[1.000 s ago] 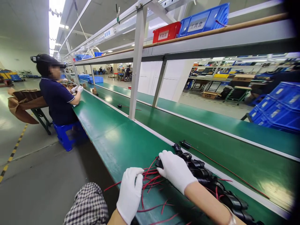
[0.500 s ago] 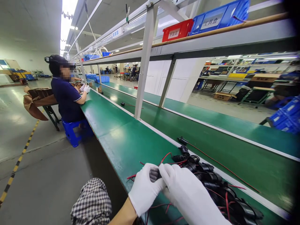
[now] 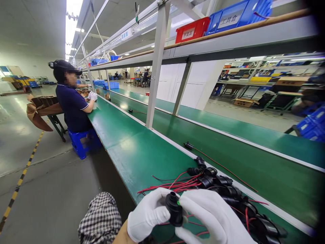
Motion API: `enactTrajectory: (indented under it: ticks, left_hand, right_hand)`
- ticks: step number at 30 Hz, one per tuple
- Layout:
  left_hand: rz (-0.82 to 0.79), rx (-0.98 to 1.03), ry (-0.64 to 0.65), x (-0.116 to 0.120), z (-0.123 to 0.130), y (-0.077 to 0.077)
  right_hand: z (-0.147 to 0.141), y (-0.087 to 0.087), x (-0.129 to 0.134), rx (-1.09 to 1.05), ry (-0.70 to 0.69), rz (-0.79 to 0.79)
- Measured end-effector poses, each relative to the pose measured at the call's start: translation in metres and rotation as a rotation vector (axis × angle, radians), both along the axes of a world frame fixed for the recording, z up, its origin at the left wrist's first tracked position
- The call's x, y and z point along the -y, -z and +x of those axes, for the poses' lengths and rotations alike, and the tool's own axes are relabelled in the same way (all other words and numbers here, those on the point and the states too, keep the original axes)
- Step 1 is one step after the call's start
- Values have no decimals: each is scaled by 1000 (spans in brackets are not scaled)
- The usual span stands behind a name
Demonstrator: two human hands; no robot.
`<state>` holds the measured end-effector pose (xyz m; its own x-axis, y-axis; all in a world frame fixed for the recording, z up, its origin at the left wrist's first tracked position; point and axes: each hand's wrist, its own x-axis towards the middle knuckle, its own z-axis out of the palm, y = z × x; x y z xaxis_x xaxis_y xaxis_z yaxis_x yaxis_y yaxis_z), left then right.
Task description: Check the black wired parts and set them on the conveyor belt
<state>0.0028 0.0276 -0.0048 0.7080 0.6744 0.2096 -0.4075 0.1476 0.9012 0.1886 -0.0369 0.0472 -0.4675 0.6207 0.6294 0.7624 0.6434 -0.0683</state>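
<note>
My left hand (image 3: 148, 213), in a white glove, grips a black stepped cylindrical part (image 3: 174, 208) with a narrow neck on top. My right hand (image 3: 208, 213), also gloved, has its fingers against the right side of this part, by a small green spot. The part is held upright above the near green bench. Just beyond my hands, red and black wires (image 3: 175, 184) spread over the bench. They run from a pile of similar black parts (image 3: 230, 189) on the right, partly hidden behind my right hand.
Past a white rail, a green conveyor belt (image 3: 228, 149) carries a black part with a long wire (image 3: 188, 145). A white post (image 3: 155, 74) supports a shelf with red (image 3: 192, 30) and blue (image 3: 225, 20) bins. Further left, a person (image 3: 72, 101) sits on a blue stool.
My hands have lowered a little and parted, bringing the black cylindrical part into view between them. More of the red wires shows. The wired part on the belt has shifted left and away.
</note>
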Motion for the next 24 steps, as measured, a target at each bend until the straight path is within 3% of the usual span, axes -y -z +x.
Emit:
enactTrajectory:
  ticks: [5,8,11,15,19,24]
  left_hand:
    - [0,8,34,4,2,2]
    - [-19,12,23,11,6,2]
    - [-231,153,81,18,15,3]
    - [-689,263,99,23,25,0]
    - [-990,289,106,25,29,-13]
    - [-1060,331,103,29,31,-25]
  right_hand:
    - [-4,-5,-1,-49,-8,3]
    - [-5,-3,0,-157,-7,-137]
    - [-3,0,-3,-349,20,-478]
    - [2,0,-13,-606,24,-802]
    - [8,3,-18,-784,-61,-891]
    - [16,17,-17,-836,-52,-880]
